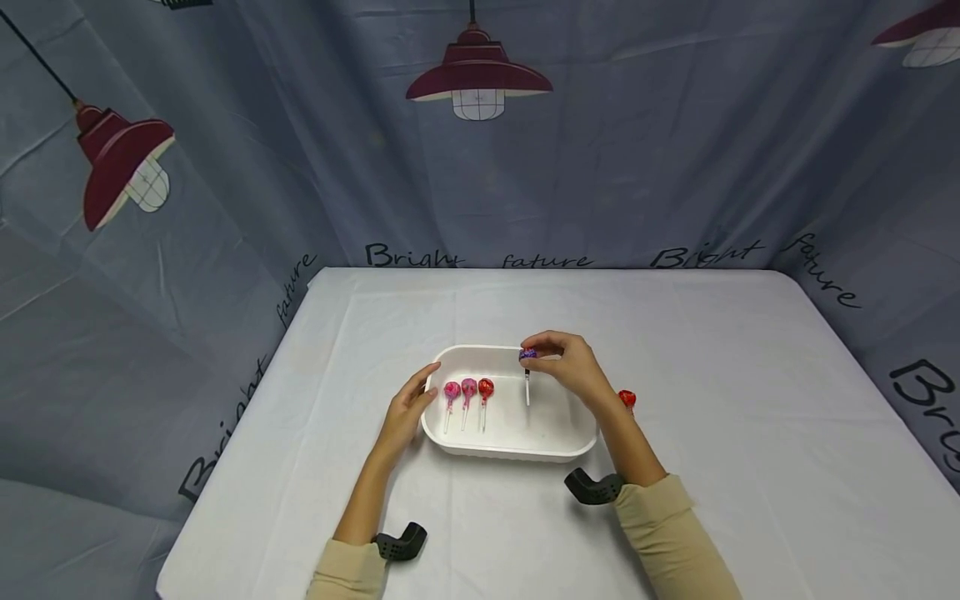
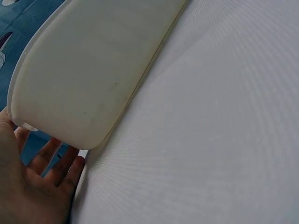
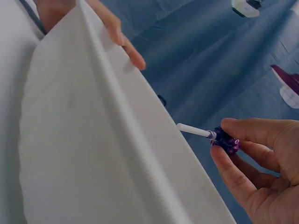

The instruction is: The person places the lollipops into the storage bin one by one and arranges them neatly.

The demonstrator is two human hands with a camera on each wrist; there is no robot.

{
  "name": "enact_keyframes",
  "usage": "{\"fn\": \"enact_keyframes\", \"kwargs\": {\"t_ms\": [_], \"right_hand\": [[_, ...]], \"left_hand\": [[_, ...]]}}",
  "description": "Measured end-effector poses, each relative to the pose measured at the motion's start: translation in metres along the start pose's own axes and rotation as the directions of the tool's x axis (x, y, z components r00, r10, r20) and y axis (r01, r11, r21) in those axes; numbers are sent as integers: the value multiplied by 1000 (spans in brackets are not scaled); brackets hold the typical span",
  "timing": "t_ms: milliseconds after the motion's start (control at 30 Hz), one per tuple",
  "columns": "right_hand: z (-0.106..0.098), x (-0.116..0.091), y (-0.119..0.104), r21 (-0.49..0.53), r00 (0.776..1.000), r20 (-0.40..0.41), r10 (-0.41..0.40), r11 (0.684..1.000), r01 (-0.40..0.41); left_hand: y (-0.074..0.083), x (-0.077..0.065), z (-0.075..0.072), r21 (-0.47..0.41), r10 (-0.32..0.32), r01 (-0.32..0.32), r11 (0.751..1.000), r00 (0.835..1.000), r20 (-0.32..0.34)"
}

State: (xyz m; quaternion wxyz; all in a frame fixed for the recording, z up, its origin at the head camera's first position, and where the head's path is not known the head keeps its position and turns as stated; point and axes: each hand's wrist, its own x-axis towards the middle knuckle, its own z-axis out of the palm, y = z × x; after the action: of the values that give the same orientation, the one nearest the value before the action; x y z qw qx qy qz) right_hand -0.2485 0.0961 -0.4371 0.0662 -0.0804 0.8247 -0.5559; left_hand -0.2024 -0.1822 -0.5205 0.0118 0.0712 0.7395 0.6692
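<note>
A purple-wrapped lollipop [image 1: 528,354] hangs stick-down over the right half of a white plastic tray [image 1: 510,454]. My right hand [image 1: 568,364] pinches its candy head between thumb and fingertips; the white stick [image 3: 194,130] shows clearly in the right wrist view. My left hand [image 1: 405,410] holds the tray's left end at the rim, some fingers against the outer wall in the left wrist view. Inside the tray's left half lie a pink lollipop [image 1: 452,390], a second pink lollipop [image 1: 469,387] and a red lollipop [image 1: 486,388], side by side with sticks toward me.
Another red lollipop [image 1: 627,398] lies on the white-covered table [image 1: 735,400], right of the tray and partly behind my right forearm. A grey-blue curtain [image 1: 615,167] printed with lamps and lettering stands behind the table and along both sides.
</note>
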Motion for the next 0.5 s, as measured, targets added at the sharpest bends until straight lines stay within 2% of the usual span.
{"fn": "enact_keyframes", "kwargs": {"t_ms": [367,500], "right_hand": [[27,7,12,-2,997,68,27,1000,-27],[34,9,15,-39,996,87,24,999,-21]], "left_hand": [[-3,1,0,-1,13,-13,1000,1000,-7],[1,1,-1,-14,-10,10,1000,1000,2]]}}
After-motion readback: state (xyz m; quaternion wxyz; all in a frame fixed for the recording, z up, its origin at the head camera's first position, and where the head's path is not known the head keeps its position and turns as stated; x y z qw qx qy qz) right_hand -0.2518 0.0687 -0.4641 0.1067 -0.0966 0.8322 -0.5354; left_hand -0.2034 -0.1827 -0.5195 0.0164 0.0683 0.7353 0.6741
